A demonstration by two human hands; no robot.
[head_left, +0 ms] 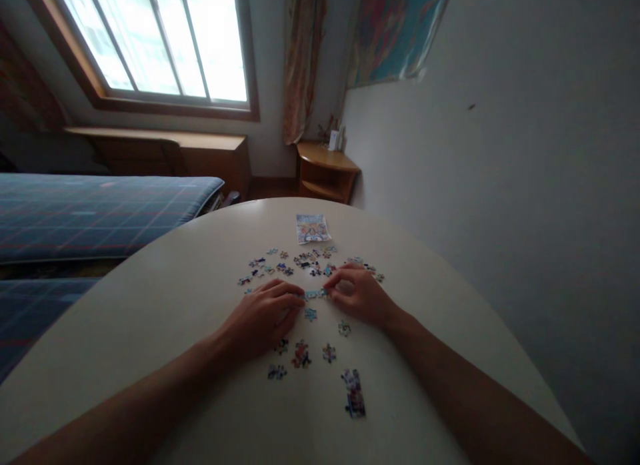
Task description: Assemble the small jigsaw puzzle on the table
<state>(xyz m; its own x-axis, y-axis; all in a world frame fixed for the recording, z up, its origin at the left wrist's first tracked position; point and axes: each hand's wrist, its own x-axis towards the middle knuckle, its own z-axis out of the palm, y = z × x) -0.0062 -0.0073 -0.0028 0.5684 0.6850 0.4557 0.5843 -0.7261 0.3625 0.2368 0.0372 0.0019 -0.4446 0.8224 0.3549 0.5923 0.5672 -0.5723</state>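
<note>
A short strip of joined light-blue jigsaw puzzle pieces [315, 294] lies on the white table between my hands. My left hand [267, 311] rests palm down, its fingers bent together and their tips on the strip's left end. At the right end, the thumb and index finger of my right hand [361, 295] pinch a puzzle piece, mostly hidden by the fingertips. Just below the strip is a loose blue piece [311, 315]. Closer to me lie single pieces, a joined reddish cluster [301, 354] and a longer joined block [354, 393].
Beyond my hands, several loose puzzle pieces [310, 258] are scattered in an arc. Behind them lies a small printed picture sheet [313, 229]. The round white table [190, 278] has a plaid mattress [100, 211] to its left and a wall [475, 171] to its right.
</note>
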